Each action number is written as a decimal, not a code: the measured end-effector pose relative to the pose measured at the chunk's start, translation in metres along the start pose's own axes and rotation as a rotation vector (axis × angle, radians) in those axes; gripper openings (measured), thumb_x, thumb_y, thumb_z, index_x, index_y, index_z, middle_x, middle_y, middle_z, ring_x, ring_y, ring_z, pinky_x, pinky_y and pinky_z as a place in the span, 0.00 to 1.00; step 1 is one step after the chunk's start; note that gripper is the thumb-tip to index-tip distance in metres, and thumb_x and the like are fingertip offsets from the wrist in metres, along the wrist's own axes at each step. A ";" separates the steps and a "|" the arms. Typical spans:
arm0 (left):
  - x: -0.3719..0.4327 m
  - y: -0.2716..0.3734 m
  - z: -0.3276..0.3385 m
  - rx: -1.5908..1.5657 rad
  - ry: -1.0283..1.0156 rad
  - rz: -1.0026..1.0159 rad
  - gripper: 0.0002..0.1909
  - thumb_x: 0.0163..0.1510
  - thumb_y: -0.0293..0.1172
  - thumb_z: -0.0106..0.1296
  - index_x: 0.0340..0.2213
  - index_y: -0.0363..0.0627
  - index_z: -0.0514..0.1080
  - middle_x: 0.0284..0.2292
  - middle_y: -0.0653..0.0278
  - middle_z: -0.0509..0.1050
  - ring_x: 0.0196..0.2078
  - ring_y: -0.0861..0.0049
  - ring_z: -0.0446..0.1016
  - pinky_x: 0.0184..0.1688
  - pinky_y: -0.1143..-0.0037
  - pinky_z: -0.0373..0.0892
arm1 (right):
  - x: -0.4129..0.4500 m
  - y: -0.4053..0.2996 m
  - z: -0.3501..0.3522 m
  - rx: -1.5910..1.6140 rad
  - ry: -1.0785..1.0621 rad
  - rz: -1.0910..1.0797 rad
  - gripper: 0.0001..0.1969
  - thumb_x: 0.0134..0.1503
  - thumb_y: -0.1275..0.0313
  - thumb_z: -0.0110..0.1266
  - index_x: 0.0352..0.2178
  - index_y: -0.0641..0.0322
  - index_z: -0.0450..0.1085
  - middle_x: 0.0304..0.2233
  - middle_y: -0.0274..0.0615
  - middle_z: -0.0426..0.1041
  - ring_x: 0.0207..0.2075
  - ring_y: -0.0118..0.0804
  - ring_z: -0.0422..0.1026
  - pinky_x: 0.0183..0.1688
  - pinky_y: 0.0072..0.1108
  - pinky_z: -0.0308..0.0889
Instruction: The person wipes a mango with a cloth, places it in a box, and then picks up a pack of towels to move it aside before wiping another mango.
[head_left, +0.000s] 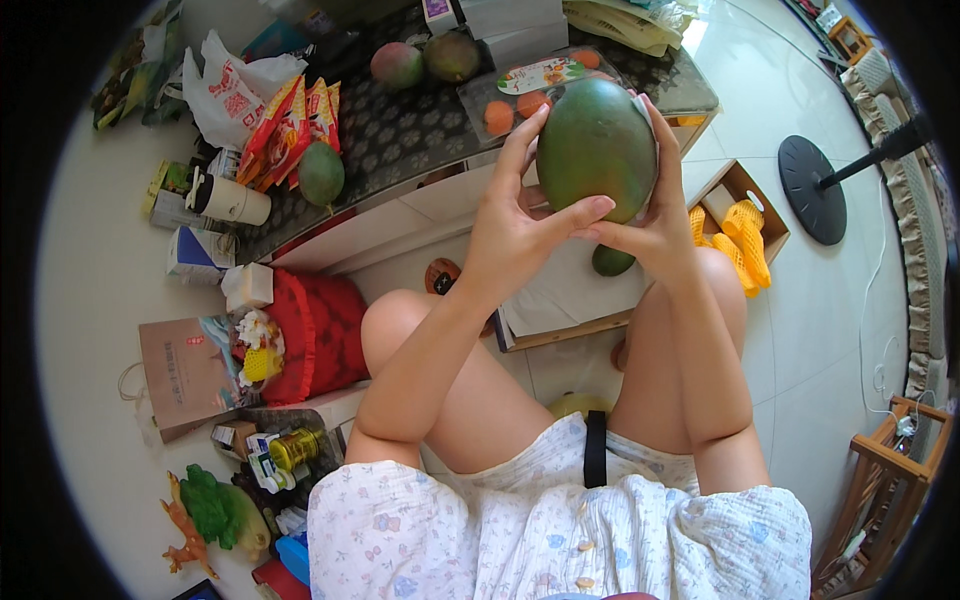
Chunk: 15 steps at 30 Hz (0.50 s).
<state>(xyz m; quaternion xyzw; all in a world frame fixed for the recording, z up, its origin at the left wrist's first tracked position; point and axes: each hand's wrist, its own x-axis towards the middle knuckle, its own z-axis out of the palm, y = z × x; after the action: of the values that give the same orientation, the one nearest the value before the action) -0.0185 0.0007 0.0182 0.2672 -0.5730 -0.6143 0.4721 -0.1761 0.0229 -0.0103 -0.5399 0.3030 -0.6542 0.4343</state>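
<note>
A large green mango (596, 146) with a faint reddish-yellow patch is held up before me between both hands. My left hand (517, 210) grips its left side, the thumb across the lower front. On the opposite side my right hand (666, 217) supports it, with its thumb near the left one. A bit of white tissue or cloth (643, 112) shows between the mango and my right fingers. Below my hands, a smaller green mango (613, 260) rests on a white sheet (562, 300) between my knees. Part of that sheet is hidden by my arms.
A dark flower-patterned tabletop (390, 135) holds two mangoes (424, 61), a green mango (321, 174), red snack packets (292, 127) and a clear box of orange fruit (499, 118). A cardboard box (776, 217) with yellow foam nets (745, 229) stands right, near a black stand base (811, 190). Left is a red-covered bin (330, 337).
</note>
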 end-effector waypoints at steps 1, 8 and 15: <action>0.000 -0.001 -0.001 0.019 -0.003 0.022 0.44 0.43 0.26 0.62 0.57 0.38 0.49 0.52 0.50 0.60 0.46 0.68 0.71 0.41 0.74 0.73 | 0.001 0.003 -0.003 -0.150 -0.010 -0.072 0.57 0.32 0.73 0.71 0.60 0.56 0.41 0.59 0.49 0.49 0.59 0.44 0.54 0.57 0.32 0.56; 0.000 -0.007 -0.004 0.040 0.030 0.025 0.45 0.43 0.28 0.63 0.57 0.37 0.48 0.51 0.50 0.61 0.45 0.67 0.72 0.41 0.74 0.74 | 0.007 0.002 -0.009 -0.511 -0.093 -0.256 0.50 0.30 0.70 0.71 0.57 0.54 0.53 0.61 0.49 0.46 0.62 0.49 0.46 0.60 0.34 0.49; -0.001 -0.008 0.003 0.207 0.045 0.026 0.45 0.40 0.31 0.65 0.56 0.34 0.52 0.48 0.50 0.64 0.44 0.68 0.72 0.40 0.74 0.74 | 0.003 -0.001 -0.009 -0.552 -0.088 -0.206 0.48 0.30 0.75 0.66 0.56 0.52 0.54 0.61 0.48 0.45 0.63 0.50 0.46 0.60 0.35 0.50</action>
<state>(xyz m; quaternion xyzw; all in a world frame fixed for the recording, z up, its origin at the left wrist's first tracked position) -0.0226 0.0021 0.0114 0.3208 -0.6262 -0.5393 0.4627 -0.1854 0.0201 -0.0100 -0.6933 0.3940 -0.5637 0.2153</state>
